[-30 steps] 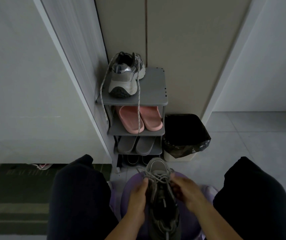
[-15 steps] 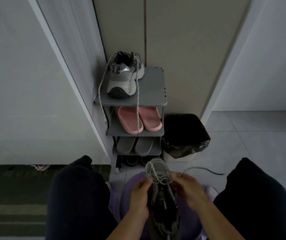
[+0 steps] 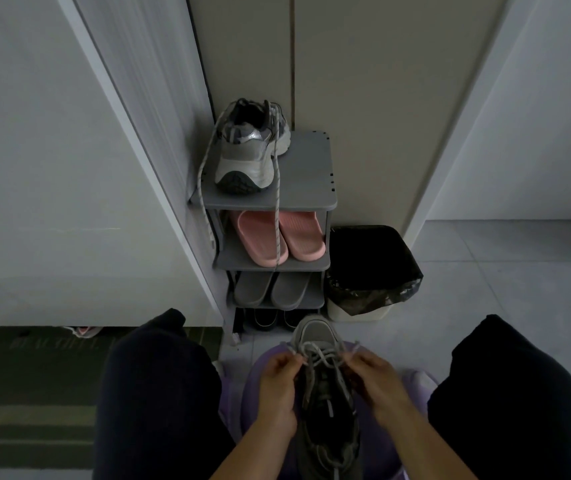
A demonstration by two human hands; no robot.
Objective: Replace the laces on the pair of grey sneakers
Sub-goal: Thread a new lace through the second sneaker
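Observation:
One grey sneaker (image 3: 325, 403) lies toe-away between my knees on a purple seat. Its pale lace (image 3: 318, 355) crosses over the front eyelets. My left hand (image 3: 277, 386) pinches the lace on the shoe's left side, and my right hand (image 3: 377, 386) pinches it on the right side. The second grey sneaker (image 3: 246, 157) stands on the top of the grey shoe rack (image 3: 308, 188). Its speckled lace (image 3: 278, 216) hangs loose down past the shelf below.
Pink slippers (image 3: 277, 237) and grey slippers (image 3: 270, 289) fill the rack's lower shelves. A bin with a black bag (image 3: 370, 271) stands right of the rack. A white wall panel rises at left, cabinet doors behind. My dark-clad knees (image 3: 159, 393) flank the shoe.
The lace end that trailed out to the right half a second ago is drawn in. Both hands now sit higher on the shoe, close to the front crossings.

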